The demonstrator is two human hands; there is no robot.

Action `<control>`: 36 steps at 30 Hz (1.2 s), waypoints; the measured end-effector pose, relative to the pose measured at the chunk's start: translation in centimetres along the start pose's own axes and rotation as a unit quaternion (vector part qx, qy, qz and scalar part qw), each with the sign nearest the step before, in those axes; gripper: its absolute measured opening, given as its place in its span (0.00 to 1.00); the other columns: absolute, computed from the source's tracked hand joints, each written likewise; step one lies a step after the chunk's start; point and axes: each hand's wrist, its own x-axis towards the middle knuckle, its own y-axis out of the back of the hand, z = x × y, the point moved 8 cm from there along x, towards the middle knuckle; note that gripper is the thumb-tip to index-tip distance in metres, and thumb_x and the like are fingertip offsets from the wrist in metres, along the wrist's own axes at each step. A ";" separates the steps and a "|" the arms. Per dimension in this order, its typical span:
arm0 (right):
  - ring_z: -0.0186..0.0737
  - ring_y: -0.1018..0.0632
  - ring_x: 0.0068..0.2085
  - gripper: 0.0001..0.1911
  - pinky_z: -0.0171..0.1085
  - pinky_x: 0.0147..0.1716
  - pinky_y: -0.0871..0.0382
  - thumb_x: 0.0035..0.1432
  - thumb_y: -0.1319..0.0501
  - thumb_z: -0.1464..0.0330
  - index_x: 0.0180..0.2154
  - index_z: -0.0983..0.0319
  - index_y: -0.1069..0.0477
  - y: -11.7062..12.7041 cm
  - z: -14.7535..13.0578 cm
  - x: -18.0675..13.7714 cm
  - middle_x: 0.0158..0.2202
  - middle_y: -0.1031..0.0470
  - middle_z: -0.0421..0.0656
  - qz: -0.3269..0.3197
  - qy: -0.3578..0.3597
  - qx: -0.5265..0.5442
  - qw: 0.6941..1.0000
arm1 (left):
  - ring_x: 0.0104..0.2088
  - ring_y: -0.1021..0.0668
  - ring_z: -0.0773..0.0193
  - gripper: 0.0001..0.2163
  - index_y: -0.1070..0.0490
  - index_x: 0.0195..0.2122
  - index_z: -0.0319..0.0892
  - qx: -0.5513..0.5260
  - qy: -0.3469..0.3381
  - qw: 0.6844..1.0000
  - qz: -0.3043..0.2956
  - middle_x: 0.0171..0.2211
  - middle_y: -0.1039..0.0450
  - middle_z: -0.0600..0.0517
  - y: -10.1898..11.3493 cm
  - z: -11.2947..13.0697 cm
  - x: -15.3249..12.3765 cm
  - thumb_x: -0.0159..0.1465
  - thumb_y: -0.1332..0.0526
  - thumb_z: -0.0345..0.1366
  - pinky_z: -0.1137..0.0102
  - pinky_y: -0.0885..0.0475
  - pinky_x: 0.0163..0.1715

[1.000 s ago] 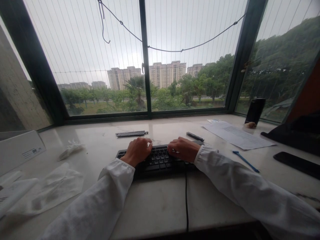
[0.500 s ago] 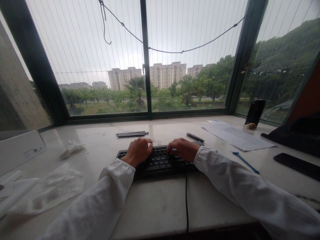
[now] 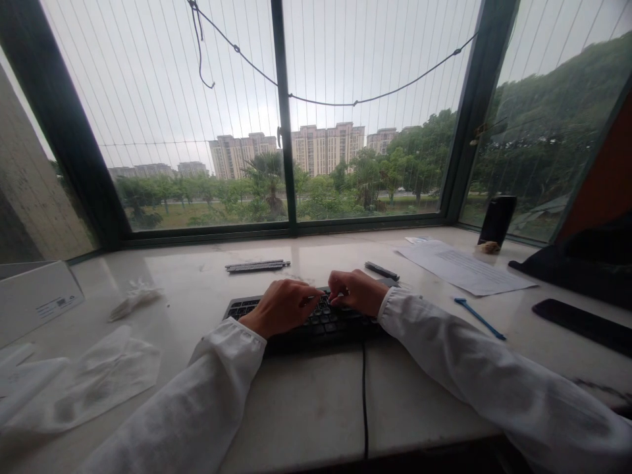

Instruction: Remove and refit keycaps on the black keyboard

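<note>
A black keyboard point(image 3: 323, 327) lies on the white marble ledge in front of me, its cord running down toward the front edge. My left hand point(image 3: 286, 306) is over its middle, fingers drawn together and pointing right. Close by, my right hand point(image 3: 355, 291) bends down over the upper keys with thumb and fingertips pinched. The two sets of fingertips nearly meet. Anything small between either hand's fingers is too hidden to make out. Behind the keyboard lie dark narrow strips point(image 3: 257, 266) on the left and another dark strip point(image 3: 382, 270) on the right.
To the right are a printed sheet point(image 3: 461, 266), a blue stick-like tool point(image 3: 478, 318), a black phone-like slab point(image 3: 585, 322) and a black cylinder point(image 3: 496, 222). On the left are a white box point(image 3: 39, 299), a crumpled glove point(image 3: 134, 300) and a thin white bag point(image 3: 108, 368). Windows rise behind the ledge.
My left hand has shifted right across the keys, toward my right hand. The right hand's fingers have curled into a tighter pinch. The whole view has slid slightly left.
</note>
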 end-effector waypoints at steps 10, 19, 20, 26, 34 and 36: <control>0.35 0.22 0.32 0.04 0.29 0.29 0.38 0.48 0.37 0.69 0.27 0.62 0.32 -0.2 0.2 -0.1 0.26 0.24 0.38 -0.015 -0.005 -0.015 1.000 | 0.31 0.24 0.64 0.17 0.24 0.42 0.50 0.008 -0.011 0.997 -0.070 0.32 0.23 0.50 -1.6 1.1 -0.2 0.66 0.52 0.43 0.72 0.39 0.30; 0.38 0.23 0.34 0.09 0.32 0.30 0.39 0.49 0.44 0.75 0.33 0.60 0.29 -1.3 -1.7 -1.0 0.29 0.23 0.43 -0.115 0.034 -0.233 0.965 | 0.33 0.23 0.59 0.15 0.23 0.39 0.51 0.020 0.051 0.996 -0.077 0.31 0.22 0.48 -1.8 1.1 0.1 0.63 0.49 0.43 0.69 0.38 0.31; 0.39 0.23 0.34 0.09 0.32 0.31 0.39 0.49 0.44 0.75 0.33 0.60 0.29 -1.4 -1.9 -1.0 0.29 0.23 0.43 -0.122 0.039 -0.246 0.961 | 0.32 0.23 0.60 0.15 0.22 0.39 0.51 0.020 0.056 0.995 -0.077 0.30 0.22 0.48 -1.8 1.0 0.1 0.63 0.49 0.43 0.70 0.38 0.31; 0.40 0.23 0.32 0.09 0.34 0.31 0.38 0.53 0.46 0.72 0.36 0.62 0.30 -2.2 -2.9 -1.1 0.29 0.23 0.46 -0.119 0.066 -0.289 0.948 | 0.27 0.25 0.63 0.15 0.23 0.30 0.47 0.020 0.057 0.995 -0.074 0.25 0.24 0.49 -2.0 0.8 0.1 0.63 0.49 0.41 0.71 0.40 0.26; 0.39 0.24 0.34 0.08 0.34 0.33 0.40 0.55 0.46 0.70 0.36 0.61 0.29 -0.1 -2.5 -0.6 0.30 0.24 0.45 -0.041 0.027 -0.259 0.964 | 0.32 0.22 0.59 0.18 0.23 0.36 0.47 0.049 0.003 0.997 -0.059 0.31 0.22 0.48 -1.6 1.6 -0.1 0.66 0.53 0.43 0.70 0.38 0.29; 0.39 0.25 0.34 0.07 0.34 0.36 0.40 0.56 0.46 0.70 0.35 0.61 0.30 1.1 -2.4 -0.4 0.30 0.24 0.44 0.003 0.018 -0.253 0.967 | 0.33 0.22 0.60 0.20 0.23 0.36 0.47 0.051 0.010 0.998 -0.040 0.31 0.22 0.48 -0.9 1.3 -0.1 0.67 0.55 0.44 0.70 0.38 0.30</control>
